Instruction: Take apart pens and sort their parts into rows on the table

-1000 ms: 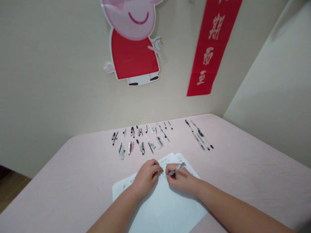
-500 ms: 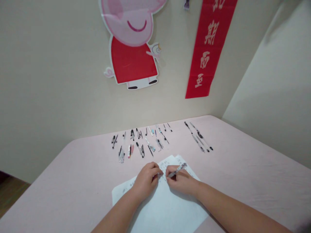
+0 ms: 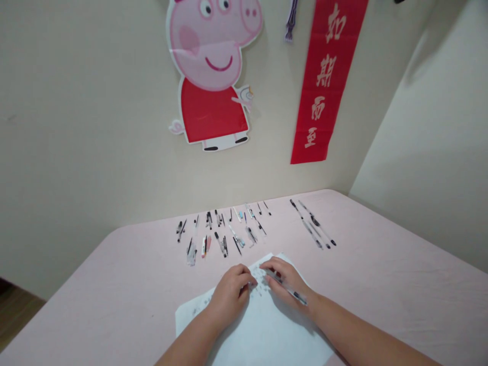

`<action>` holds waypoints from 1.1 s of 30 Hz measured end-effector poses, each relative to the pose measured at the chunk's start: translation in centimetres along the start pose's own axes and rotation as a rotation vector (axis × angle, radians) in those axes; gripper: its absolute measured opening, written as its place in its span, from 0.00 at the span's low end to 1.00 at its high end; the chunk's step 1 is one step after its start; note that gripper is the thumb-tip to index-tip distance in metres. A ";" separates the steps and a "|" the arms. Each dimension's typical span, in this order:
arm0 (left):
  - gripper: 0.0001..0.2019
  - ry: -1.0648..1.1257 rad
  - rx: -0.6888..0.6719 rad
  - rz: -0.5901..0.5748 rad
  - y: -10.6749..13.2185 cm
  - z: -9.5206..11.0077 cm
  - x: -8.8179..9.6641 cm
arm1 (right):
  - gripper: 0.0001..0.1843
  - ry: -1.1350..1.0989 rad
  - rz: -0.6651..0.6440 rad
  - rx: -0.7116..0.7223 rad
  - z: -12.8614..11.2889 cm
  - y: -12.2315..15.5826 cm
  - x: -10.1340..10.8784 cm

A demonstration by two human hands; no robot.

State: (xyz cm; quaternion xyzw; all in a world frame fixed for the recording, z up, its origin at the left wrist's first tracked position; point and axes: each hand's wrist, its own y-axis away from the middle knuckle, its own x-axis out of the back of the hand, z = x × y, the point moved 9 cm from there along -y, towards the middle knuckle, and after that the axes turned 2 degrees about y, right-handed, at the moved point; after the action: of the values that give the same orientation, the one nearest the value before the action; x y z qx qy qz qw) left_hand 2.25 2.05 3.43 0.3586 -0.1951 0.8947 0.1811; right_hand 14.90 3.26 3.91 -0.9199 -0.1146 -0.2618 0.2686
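Observation:
Both my hands rest on a white sheet of paper [image 3: 259,330] with handwriting near its far edge. My left hand [image 3: 231,292] is curled, its fingertips pressed on the paper; nothing shows in it. My right hand [image 3: 285,282] holds a clear pen with a black grip [image 3: 286,287], which lies back across the hand toward the wrist. The two hands' fingertips nearly meet over the writing.
A pink tablecloth [image 3: 381,284] covers the table. Several pens and pen parts [image 3: 221,231] lie in rows beyond the paper, and a few whole pens [image 3: 312,223] lie to the right. A cartoon pig cutout [image 3: 213,76] and a red banner [image 3: 326,81] hang on the wall.
The pen in my right hand has swung from pointing up and right to lying back along the hand. The camera tilted up, showing more wall.

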 end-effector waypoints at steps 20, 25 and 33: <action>0.20 0.018 0.011 0.000 -0.2 0.1 0.1 | 0.14 -0.214 -0.025 -0.147 0.5 0.2 0.5; 0.19 0.022 0.024 0.009 -0.1 0.0 0.1 | 0.42 -0.528 -0.093 -0.207 1.6 0.6 -1.0; 0.21 0.024 0.021 0.011 -0.1 -0.4 -0.1 | 0.37 -0.512 0.083 -0.385 5.0 -0.3 0.8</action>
State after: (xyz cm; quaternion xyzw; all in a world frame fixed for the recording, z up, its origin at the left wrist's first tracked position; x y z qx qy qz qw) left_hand 2.14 2.25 3.10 0.3485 -0.1855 0.9020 0.1746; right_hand 17.56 6.32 0.88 -0.9937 -0.0890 -0.0275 0.0623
